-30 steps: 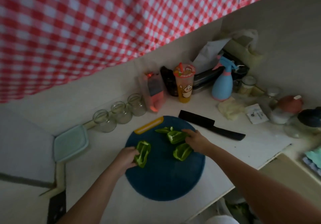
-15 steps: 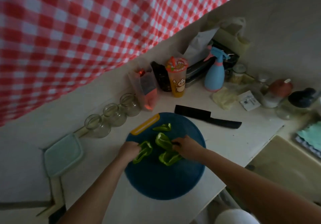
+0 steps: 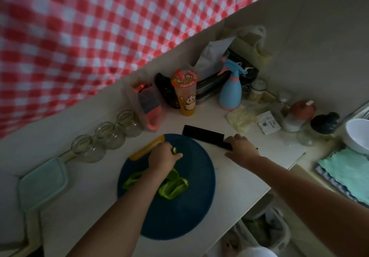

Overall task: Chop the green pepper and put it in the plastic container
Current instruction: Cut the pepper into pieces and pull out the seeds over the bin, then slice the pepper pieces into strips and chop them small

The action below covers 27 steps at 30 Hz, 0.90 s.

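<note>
Pinching pepper (image 3: pixel 175 150), left hand (image 3: pixel 163 157); right hand (image 3: pixel 241 147) gripping cleaver (image 3: pixel 202 134)

**Head view.** A single wide-angle camera, worn on the person's head, looks forward and steeply down onto a white counter (image 3: pixel 239 179). Both forearms enter from the lower edge. The left hand (image 3: pixel 163 158), pinching a green pepper piece (image 3: pixel 175 150), and the right hand (image 3: pixel 242 147), gripping a black knife (image 3: pixel 201 134), sit near mid-frame, close to the lens. A blue cutting board (image 3: pixel 189 216) lies under the left fingers. Beyond the fingertips the wall and a red checked curtain (image 3: pixel 79 37) fill the upper frame. The view is tilted, so the counter's back edge rises to the right.
</note>
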Each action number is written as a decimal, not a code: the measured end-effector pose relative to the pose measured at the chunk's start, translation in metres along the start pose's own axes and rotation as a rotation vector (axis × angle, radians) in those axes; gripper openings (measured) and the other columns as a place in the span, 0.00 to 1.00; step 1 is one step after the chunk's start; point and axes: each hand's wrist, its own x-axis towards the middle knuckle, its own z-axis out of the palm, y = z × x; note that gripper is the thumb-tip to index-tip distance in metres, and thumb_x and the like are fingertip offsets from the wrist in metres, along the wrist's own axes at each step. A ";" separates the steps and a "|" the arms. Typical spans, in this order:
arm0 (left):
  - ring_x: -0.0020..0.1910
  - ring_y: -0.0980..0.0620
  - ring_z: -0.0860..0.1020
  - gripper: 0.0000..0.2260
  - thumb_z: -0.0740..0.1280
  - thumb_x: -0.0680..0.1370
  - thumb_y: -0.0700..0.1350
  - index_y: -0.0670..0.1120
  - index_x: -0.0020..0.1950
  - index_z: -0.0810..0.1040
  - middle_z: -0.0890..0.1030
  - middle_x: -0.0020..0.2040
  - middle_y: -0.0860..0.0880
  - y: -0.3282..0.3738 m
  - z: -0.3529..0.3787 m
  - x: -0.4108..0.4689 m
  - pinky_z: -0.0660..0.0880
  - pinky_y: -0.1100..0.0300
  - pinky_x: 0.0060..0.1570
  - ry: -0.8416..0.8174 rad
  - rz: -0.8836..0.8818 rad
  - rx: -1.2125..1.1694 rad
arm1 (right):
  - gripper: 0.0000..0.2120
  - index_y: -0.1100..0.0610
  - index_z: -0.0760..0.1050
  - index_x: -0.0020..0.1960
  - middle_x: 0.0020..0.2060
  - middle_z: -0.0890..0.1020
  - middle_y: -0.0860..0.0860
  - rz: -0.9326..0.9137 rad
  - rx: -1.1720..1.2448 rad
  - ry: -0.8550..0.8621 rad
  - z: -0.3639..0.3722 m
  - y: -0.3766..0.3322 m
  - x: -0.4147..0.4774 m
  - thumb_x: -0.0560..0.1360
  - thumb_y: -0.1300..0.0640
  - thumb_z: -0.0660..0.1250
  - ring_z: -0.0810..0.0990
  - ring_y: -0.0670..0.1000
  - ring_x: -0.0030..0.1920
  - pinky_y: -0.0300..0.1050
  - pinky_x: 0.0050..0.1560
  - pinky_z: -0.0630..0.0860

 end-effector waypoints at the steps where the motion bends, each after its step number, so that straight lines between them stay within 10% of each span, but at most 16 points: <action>1: 0.54 0.47 0.78 0.19 0.70 0.74 0.52 0.43 0.59 0.76 0.80 0.56 0.45 0.003 0.003 0.000 0.75 0.55 0.50 0.019 -0.009 0.021 | 0.24 0.54 0.65 0.71 0.60 0.71 0.55 -0.005 -0.022 0.001 0.002 0.003 0.001 0.76 0.54 0.65 0.71 0.56 0.61 0.48 0.59 0.71; 12: 0.55 0.50 0.75 0.08 0.67 0.76 0.42 0.43 0.55 0.79 0.76 0.58 0.47 0.004 0.039 -0.020 0.72 0.61 0.55 0.153 0.253 -0.014 | 0.21 0.55 0.62 0.67 0.56 0.76 0.56 -0.159 0.006 0.102 0.007 0.010 0.011 0.75 0.65 0.59 0.75 0.57 0.56 0.48 0.51 0.72; 22: 0.77 0.49 0.47 0.07 0.65 0.77 0.45 0.46 0.52 0.73 0.60 0.76 0.49 -0.005 0.039 -0.022 0.40 0.57 0.73 -0.029 0.453 0.236 | 0.23 0.56 0.61 0.66 0.58 0.71 0.56 -0.157 0.182 -0.013 0.009 -0.004 0.000 0.74 0.56 0.65 0.77 0.59 0.52 0.48 0.48 0.73; 27: 0.70 0.51 0.64 0.07 0.65 0.76 0.43 0.47 0.53 0.74 0.73 0.64 0.49 0.000 0.028 -0.011 0.45 0.55 0.75 -0.065 0.495 0.264 | 0.18 0.52 0.62 0.63 0.57 0.74 0.54 -0.127 0.272 0.000 0.012 -0.005 -0.009 0.76 0.53 0.64 0.78 0.53 0.49 0.44 0.47 0.75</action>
